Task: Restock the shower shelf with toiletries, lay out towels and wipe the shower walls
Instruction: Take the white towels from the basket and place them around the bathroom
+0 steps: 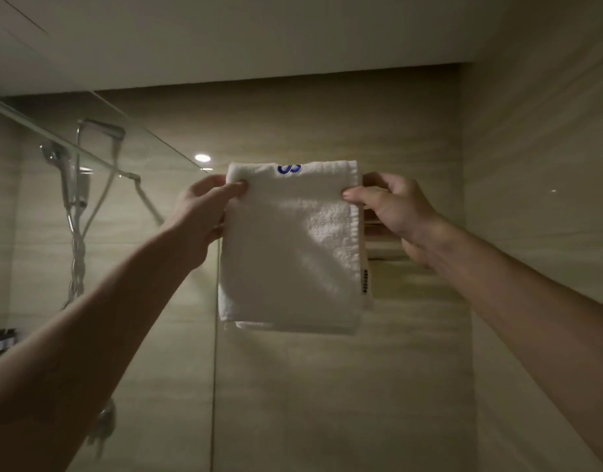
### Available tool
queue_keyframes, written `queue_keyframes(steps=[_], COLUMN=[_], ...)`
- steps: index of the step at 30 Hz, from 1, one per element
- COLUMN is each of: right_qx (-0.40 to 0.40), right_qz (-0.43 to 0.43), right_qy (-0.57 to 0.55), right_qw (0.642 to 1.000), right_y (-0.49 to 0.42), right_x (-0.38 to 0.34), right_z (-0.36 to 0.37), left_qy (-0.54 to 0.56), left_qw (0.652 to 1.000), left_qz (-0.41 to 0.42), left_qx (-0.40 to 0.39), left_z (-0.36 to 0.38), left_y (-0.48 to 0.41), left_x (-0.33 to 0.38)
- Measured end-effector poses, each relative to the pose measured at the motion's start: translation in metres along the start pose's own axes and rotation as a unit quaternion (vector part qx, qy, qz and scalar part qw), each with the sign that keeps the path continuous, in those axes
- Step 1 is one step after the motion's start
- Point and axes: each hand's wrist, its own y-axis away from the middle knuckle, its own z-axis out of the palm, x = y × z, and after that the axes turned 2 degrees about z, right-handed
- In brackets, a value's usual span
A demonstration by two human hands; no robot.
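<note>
The folded white towel [293, 247] hangs in front of the beige tiled wall [327, 386], raised high between both hands; blue embroidery at its top fold is cut off by the fold and cannot be read, and the small side tag at its right edge is too small to read. The left hand [204, 212] pinches the upper left edge, thumb in front, fingers hidden behind the cloth. The right hand [395, 212] pinches the upper right edge in the same manner. A rail [383, 245] shows only partly behind the right hand; whether the towel rests on it cannot be determined. At left, a glass partition [89, 185] stands in front of the shower head [60, 165] and hose. A shelf [0, 340] at the left border is cut off and dim.
</note>
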Motion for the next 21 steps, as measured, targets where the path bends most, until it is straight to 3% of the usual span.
queue_keyframes(steps=[10, 21], right_qx=[-0.021, -0.015], right_qz=[-0.053, -0.091], right_qy=[0.01, 0.048], right_qw=[0.998, 0.995], right_y=[-0.112, -0.221], right_x=[0.047, 0.086], right_z=[-0.005, 0.046], left_qy=[-0.007, -0.04], left_qw=[0.998, 0.995], left_qz=[0.06, 0.09], left_qx=[0.004, 0.026], left_z=[0.032, 0.02], left_y=[-0.105, -0.232], left_x=[-0.048, -0.103])
